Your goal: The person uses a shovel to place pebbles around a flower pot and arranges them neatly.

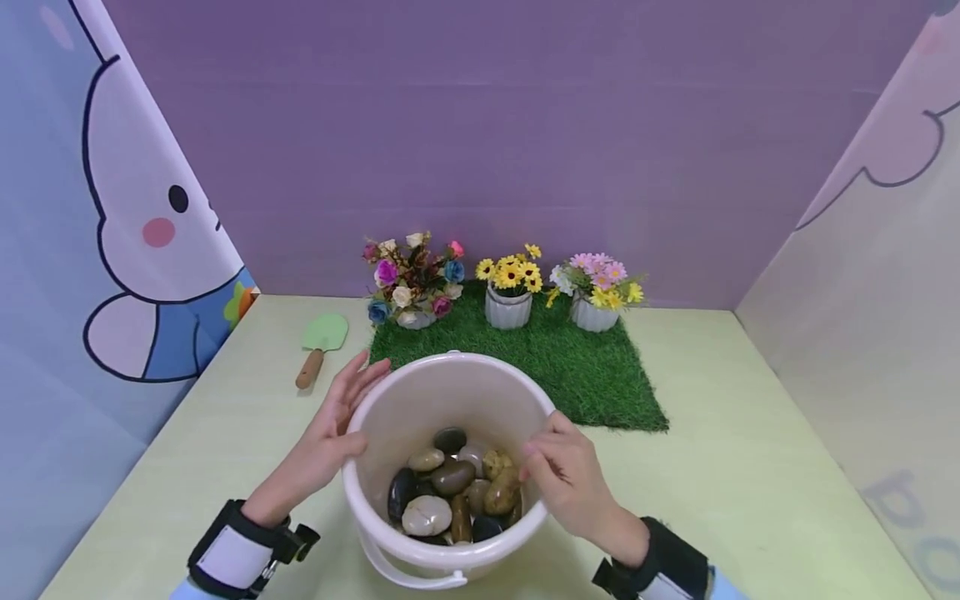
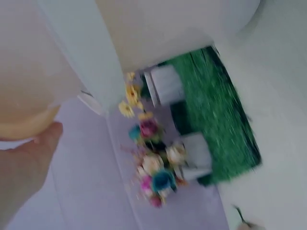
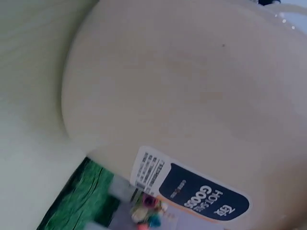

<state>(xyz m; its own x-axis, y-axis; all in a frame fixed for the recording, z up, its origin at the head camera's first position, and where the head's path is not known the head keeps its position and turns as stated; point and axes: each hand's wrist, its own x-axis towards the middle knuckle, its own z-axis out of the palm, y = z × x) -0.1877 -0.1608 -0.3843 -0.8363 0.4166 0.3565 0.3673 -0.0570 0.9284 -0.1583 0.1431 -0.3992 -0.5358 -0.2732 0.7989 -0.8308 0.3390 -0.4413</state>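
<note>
Closest to where I stand, the cream bucket (image 1: 450,433) sits on the pale counter (image 1: 750,500), its white handle folded down at the near side, and both hands are on it. On the left, the left hand (image 1: 330,433) lies against the outside wall with straight, relaxed fingers reaching up towards the rim and the thumb resting near the lip; that grip is apart, flat on the plastic rather than clamped round it. The forearm comes in low from the near left corner, wrist strapped with a black and white band. Inside the bucket lies a heap of smooth stones (image 1: 453,492), dark, tan and white, filling the bottom. On the right, the right hand (image 1: 566,475) hooks over the rim, its fingers curled down on the inner edge just above the stones and pinching the lip, so this grip is closed on the bucket; the wrist bends back towards the near right corner. From the right wrist view only the bucket's side and a dark label (image 3: 204,196) show. As I judge it, handling this well means keeping the load level, because the stones look heavy and could shift; a firmer left hold on the wall would help, since one pinched rim may flex. Further back, left to right, lie a green trowel (image 1: 321,346), the grass mat (image 1: 555,367), and three flower pots (image 1: 508,307).
</note>
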